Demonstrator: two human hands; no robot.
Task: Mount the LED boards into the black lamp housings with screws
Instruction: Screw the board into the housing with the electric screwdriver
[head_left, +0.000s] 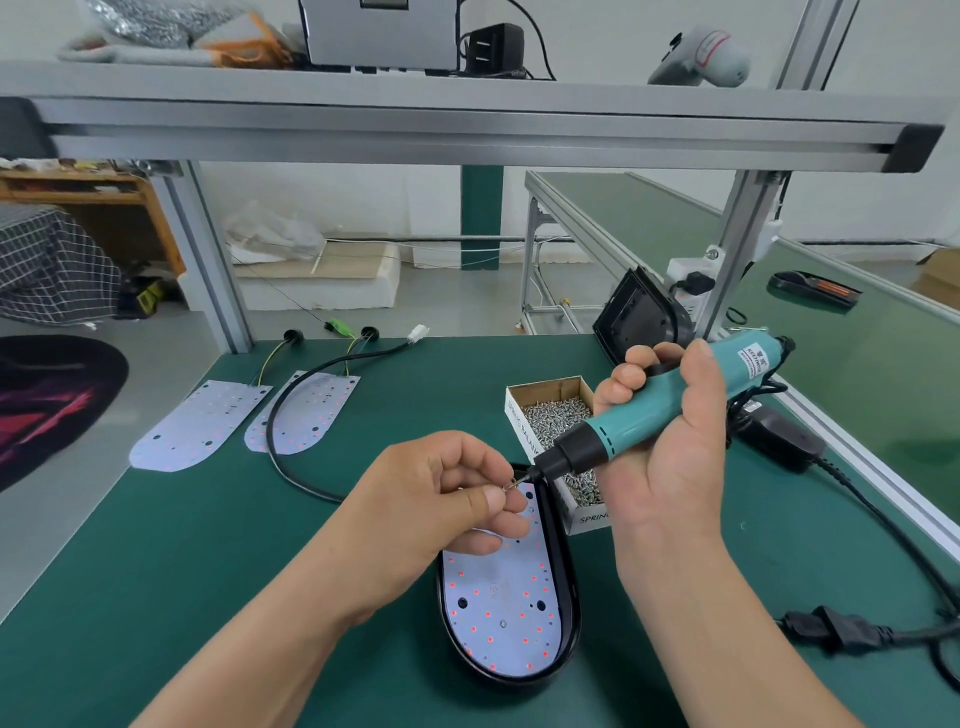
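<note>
A black lamp housing (566, 587) lies on the green mat in front of me with a white LED board (501, 618) seated inside it. My left hand (441, 499) pinches a small screw (510, 483) just above the board's far end. My right hand (670, 441) grips a teal electric screwdriver (649, 410), its bit tip touching the screw. Two more LED boards (195, 426) (306, 410) with cables lie flat at the back left. Another black housing (641, 317) leans upright at the back right.
An open cardboard box of screws (558, 415) sits right of the housing, under the screwdriver. A black power adapter (779, 436) and its cable (852, 631) run along the right side. A black cable (283, 457) loops from the spare boards. A metal frame shelf (467, 130) spans overhead.
</note>
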